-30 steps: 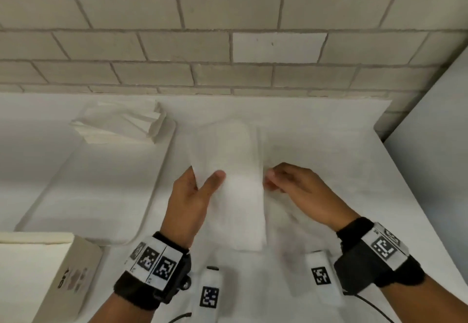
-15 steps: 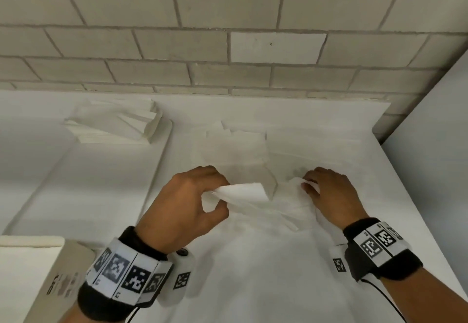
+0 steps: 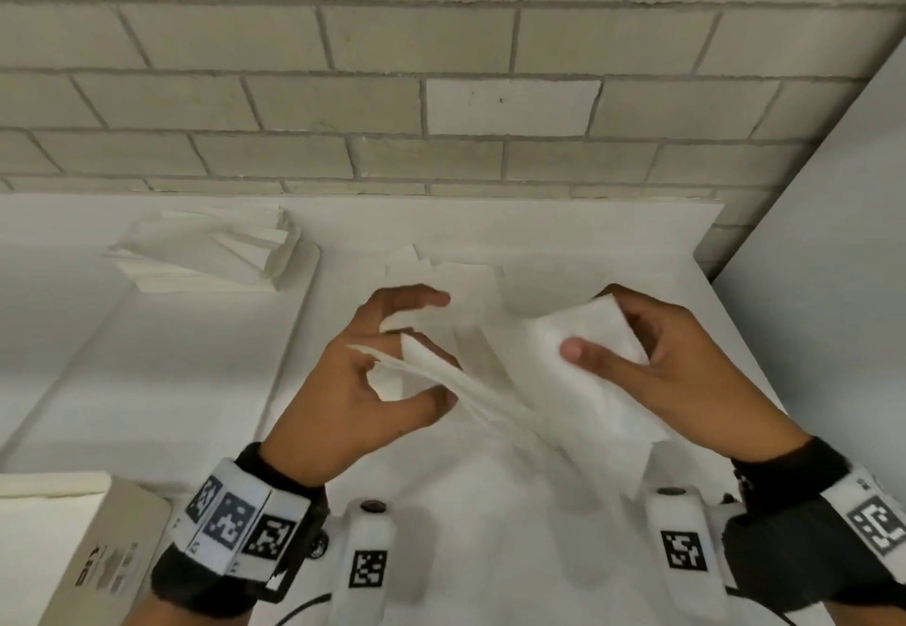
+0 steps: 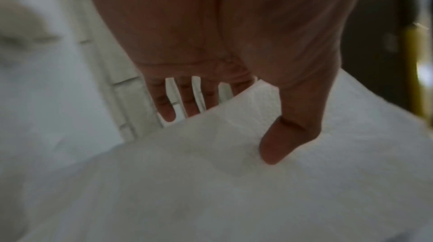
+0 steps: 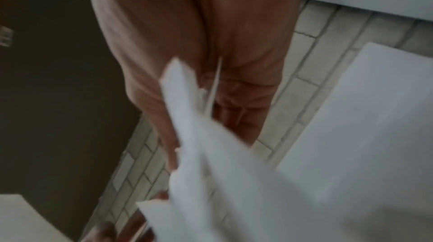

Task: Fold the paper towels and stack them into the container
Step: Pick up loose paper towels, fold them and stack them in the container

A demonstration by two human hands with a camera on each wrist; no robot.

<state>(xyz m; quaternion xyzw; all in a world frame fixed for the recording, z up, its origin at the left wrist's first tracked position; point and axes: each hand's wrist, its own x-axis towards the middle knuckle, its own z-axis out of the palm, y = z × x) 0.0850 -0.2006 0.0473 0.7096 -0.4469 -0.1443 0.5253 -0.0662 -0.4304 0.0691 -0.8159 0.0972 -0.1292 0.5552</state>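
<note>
- Progress, judged from the layout: a stack of folded paper towels (image 3: 206, 257) already sits at the far end of the white tray-like container (image 3: 147, 380), on the left of the table (image 3: 613, 243). Most of the container floor is bare, so there is room for more.
- Loose, unfolded towels (image 3: 441, 277) lie on the table beyond the hands, so several folds appear to be left.
- Towel in work: one paper towel (image 3: 578, 370) is held up off the table between both hands, partly doubled over, the fold not yet flat or creased.
- Left hand (image 3: 372, 380): curled, thumb and fingertips pinching the towel's near-left edge; the left wrist view shows the thumb (image 4: 279, 146) pressed onto the sheet with the fingers behind it.
- Right hand (image 3: 657, 360): fingers wrapped round the far-right part of the towel, thumb on its upper face. The right wrist view is blurred but shows sheet edges against the palm.
- Remaining for this piece, as I read it: close the fold, then carry it left onto the stack.
- Writing: a cardboard box (image 3: 73, 552) at lower left has dark print on its side, too blurred to read. Wristbands (image 3: 235, 527) and wrist cameras carry square black-and-white marker codes, no legible text.
</note>
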